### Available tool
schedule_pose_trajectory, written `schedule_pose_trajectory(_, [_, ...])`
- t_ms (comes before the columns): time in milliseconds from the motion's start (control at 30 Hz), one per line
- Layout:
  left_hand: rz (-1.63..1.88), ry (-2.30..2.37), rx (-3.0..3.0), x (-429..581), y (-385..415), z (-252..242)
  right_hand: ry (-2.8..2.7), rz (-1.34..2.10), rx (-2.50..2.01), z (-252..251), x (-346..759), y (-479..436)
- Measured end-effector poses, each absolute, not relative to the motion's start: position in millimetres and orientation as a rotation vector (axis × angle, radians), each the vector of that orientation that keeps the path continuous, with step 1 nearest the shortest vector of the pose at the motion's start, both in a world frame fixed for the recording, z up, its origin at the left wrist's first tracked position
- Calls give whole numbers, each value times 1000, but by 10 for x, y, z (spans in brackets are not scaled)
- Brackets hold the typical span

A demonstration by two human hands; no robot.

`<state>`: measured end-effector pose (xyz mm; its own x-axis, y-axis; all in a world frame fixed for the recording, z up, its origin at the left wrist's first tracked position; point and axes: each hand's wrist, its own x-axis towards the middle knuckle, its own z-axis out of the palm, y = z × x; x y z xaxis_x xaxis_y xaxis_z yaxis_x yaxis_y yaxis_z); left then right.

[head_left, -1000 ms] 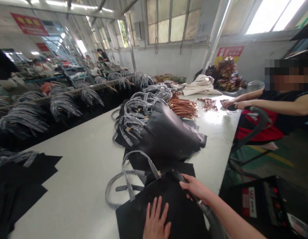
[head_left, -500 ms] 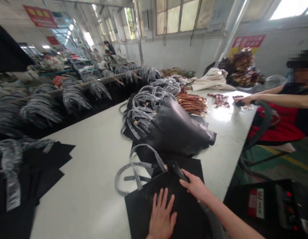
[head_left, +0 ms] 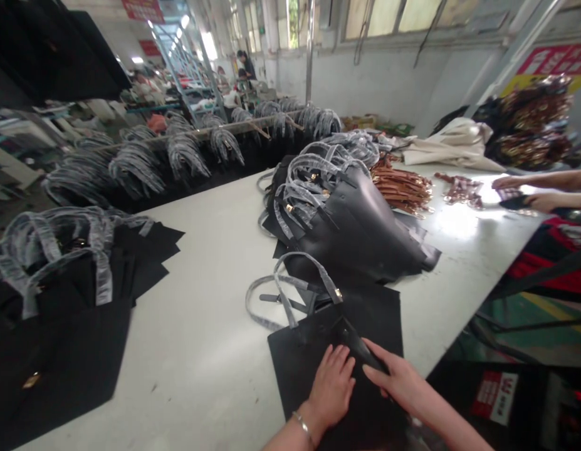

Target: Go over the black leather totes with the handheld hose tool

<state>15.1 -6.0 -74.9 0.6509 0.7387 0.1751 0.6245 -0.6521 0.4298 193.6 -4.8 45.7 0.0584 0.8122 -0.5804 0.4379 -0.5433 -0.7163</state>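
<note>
A flat black bag with wrapped grey handles lies on the white table in front of me. My left hand lies flat on the bag, fingers stretched out. My right hand is closed round a black nozzle on a dark hose, its tip pressed on the bag beside my left fingers.
A heap of black bags sits behind, with tan straps further back. More black bags lie at the left. A co-worker's hands work at the far right. A black machine stands below the table's right edge.
My view has swung left and down. My left hand slid up the bag toward the nozzle, and my right hand drew the nozzle a little nearer to me.
</note>
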Motion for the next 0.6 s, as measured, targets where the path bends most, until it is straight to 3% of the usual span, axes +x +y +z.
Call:
schedule_pose_trajectory(200, [547, 1446, 2482, -412, -185, -827, -1307, 1606, -1965, 321, 1703, 88])
schedule_pose_trajectory(600, [557, 1450, 2553, -507, -152, -861, -1321, 1567, -1973, 256, 1462, 220])
